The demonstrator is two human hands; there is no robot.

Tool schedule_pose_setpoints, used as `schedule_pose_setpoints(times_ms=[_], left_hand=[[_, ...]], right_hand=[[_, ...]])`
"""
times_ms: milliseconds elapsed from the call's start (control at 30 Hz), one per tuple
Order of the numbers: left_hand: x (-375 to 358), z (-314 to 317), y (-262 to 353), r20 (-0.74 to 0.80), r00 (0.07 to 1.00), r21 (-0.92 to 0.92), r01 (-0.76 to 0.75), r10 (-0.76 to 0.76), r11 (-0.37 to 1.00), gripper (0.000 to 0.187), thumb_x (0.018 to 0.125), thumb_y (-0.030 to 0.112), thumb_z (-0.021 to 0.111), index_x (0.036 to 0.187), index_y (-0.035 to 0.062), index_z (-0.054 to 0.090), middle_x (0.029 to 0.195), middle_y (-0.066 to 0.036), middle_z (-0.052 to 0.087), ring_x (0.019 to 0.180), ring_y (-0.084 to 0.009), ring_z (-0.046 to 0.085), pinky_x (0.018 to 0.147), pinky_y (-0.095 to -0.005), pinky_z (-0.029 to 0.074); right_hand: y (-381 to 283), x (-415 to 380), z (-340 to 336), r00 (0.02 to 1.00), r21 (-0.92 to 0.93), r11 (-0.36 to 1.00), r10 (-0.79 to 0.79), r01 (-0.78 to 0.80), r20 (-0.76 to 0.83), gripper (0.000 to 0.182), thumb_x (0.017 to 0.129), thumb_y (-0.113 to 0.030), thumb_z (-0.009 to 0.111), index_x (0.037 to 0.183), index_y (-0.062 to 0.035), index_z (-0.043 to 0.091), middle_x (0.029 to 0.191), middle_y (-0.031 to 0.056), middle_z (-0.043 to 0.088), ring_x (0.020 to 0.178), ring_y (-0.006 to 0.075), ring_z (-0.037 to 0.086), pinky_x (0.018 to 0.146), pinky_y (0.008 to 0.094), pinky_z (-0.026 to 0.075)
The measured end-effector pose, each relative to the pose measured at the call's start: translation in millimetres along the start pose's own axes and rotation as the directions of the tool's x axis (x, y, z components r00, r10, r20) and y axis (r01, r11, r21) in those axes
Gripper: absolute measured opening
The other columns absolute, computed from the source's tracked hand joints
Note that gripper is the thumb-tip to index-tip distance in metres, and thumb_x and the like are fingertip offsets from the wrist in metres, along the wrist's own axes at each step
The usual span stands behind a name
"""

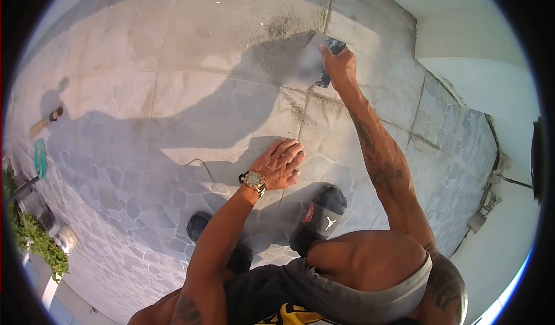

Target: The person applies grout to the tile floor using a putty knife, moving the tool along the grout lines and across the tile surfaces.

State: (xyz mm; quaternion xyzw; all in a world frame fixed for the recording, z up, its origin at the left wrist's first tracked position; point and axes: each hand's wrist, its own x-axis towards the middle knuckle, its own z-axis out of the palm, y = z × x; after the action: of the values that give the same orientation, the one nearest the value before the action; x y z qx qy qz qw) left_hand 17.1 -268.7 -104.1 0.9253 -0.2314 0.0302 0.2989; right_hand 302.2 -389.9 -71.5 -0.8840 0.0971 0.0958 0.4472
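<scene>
My right hand (340, 68) reaches far forward and grips a flat dark piece with pale markings (322, 80), held low at the tiled floor. Its exact kind is hard to make out, and the area just left of it is blurred. Grey, crumbly grit (283, 27) lies on the tiles beyond it, with more loose grit (298, 108) along a joint nearer to me. My left hand (278, 164), with a watch (253, 180) on its wrist, rests palm down on the floor, its fingers stretched out.
A thin bent strip (202, 169) lies left of my left hand. Farther left are a wooden-handled tool (45, 123), a green object (40, 158), a bucket (65, 240) and plants (43, 247). A white wall (474, 36) borders the right. My sandalled foot (324, 215) is close by.
</scene>
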Motion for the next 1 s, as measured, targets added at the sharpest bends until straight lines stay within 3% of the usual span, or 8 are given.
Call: schedule_pose_setpoints(times_ms=[233, 333, 467, 633, 767, 867, 900, 1000], left_hand=[[-3.4, 1.3, 1.2, 0.004, 1.0, -0.011, 0.002, -0.002, 1.0, 0.052, 0.08, 0.032, 0.068, 0.125, 0.0114, 0.055, 0.137, -0.009, 0.047, 0.133, -0.0271, 0.046, 0.115, -0.0469, 0.039], [-1.6, -1.0, 2.7, 0.011, 1.0, 0.003, 0.004, -0.004, 1.0, 0.052, 0.079, 0.032, 0.069, 0.125, 0.0112, 0.054, 0.137, -0.009, 0.048, 0.132, -0.027, 0.046, 0.115, -0.047, 0.039], [0.2, -0.7, 1.5, 0.017, 1.0, -0.036, 0.01, -0.01, 0.999, 0.051, 0.079, 0.03, 0.069, 0.124, 0.0111, 0.056, 0.137, -0.009, 0.048, 0.132, -0.0268, 0.046, 0.115, -0.0471, 0.039], [-0.5, -0.6, 1.2, 0.012, 1.0, -0.011, 0.004, -0.004, 1.0, 0.053, 0.079, 0.032, 0.069, 0.126, 0.0112, 0.055, 0.138, -0.009, 0.047, 0.133, -0.0268, 0.046, 0.115, -0.0469, 0.039], [1.0, -2.3, -0.3, 0.007, 1.0, -0.006, 0.002, -0.002, 1.0, 0.052, 0.08, 0.033, 0.068, 0.126, 0.0112, 0.055, 0.14, -0.009, 0.047, 0.133, -0.0264, 0.046, 0.115, -0.0471, 0.039], [-0.5, -3.4, 4.6, 0.023, 1.0, -0.004, 0.011, -0.011, 1.0, 0.051, 0.081, 0.033, 0.068, 0.125, 0.0111, 0.056, 0.14, -0.009, 0.046, 0.133, -0.0264, 0.046, 0.114, -0.047, 0.039], [-0.6, -3.2, 5.1, 0.028, 1.0, -0.006, 0.012, -0.012, 1.0, 0.051, 0.081, 0.033, 0.068, 0.125, 0.0111, 0.056, 0.14, -0.009, 0.047, 0.133, -0.0264, 0.046, 0.114, -0.0469, 0.039], [1.1, -3.5, 3.0, 0.028, 1.0, -0.009, -0.001, 0.001, 1.0, 0.051, 0.081, 0.033, 0.068, 0.125, 0.011, 0.056, 0.14, -0.009, 0.047, 0.133, -0.0266, 0.045, 0.114, -0.0469, 0.039]], right_hand=[[4.2, 33.0, 4.9, 0.992, 0.051, 0.998, -0.022, 0.028, -0.126, 0.036, 0.085, -0.025, 0.076, 0.088, 0.0095, 0.067, 0.073, 0.015, 0.069, 0.065, 0.0206, 0.066, 0.059, 0.0371, 0.051], [-26.8, 48.0, 1.1, 0.999, -0.081, 0.995, -0.053, 0.054, 0.005, 0.038, 0.085, -0.025, 0.077, 0.09, 0.0105, 0.066, 0.074, 0.0157, 0.069, 0.061, 0.0221, 0.066, 0.056, 0.0366, 0.051], [2.7, 61.1, -17.7, 0.996, 0.417, 0.907, -0.079, 0.058, 0.032, 0.043, 0.085, -0.031, 0.076, 0.086, 0.0107, 0.065, 0.07, 0.016, 0.067, 0.056, 0.0215, 0.062, 0.051, 0.0387, 0.05], [-32.8, 73.0, 10.1, 0.995, -0.17, 0.98, -0.097, 0.099, 0.021, 0.032, 0.084, -0.023, 0.079, 0.077, 0.0064, 0.067, 0.067, 0.0112, 0.065, 0.06, 0.0179, 0.06, 0.055, 0.038, 0.048], [-20.3, 100.0, -14.8, 1.0, 0.254, 0.967, -0.022, 0.021, 0.001, 0.041, 0.082, -0.031, 0.08, 0.075, 0.0067, 0.066, 0.066, 0.0111, 0.065, 0.059, 0.0188, 0.059, 0.054, 0.0383, 0.048], [1.0, 114.7, 15.2, 0.974, 0.061, 0.982, -0.17, 0.181, -0.149, 0.041, 0.082, -0.031, 0.08, 0.076, 0.007, 0.066, 0.064, 0.0108, 0.064, 0.057, 0.0171, 0.058, 0.051, 0.0363, 0.047], [-37.0, 96.0, 4.6, 0.997, -0.015, 0.999, -0.036, 0.035, -0.063, 0.041, 0.082, -0.03, 0.08, 0.072, 0.0068, 0.065, 0.063, 0.0101, 0.062, 0.058, 0.0169, 0.059, 0.051, 0.0371, 0.047], [-47.1, 132.8, -12.6, 0.991, 0.003, 0.993, -0.115, 0.115, 0.075, 0.043, 0.082, -0.03, 0.08, 0.066, 0.0056, 0.062, 0.061, 0.0095, 0.06, 0.058, 0.0166, 0.058, 0.05, 0.037, 0.047]])
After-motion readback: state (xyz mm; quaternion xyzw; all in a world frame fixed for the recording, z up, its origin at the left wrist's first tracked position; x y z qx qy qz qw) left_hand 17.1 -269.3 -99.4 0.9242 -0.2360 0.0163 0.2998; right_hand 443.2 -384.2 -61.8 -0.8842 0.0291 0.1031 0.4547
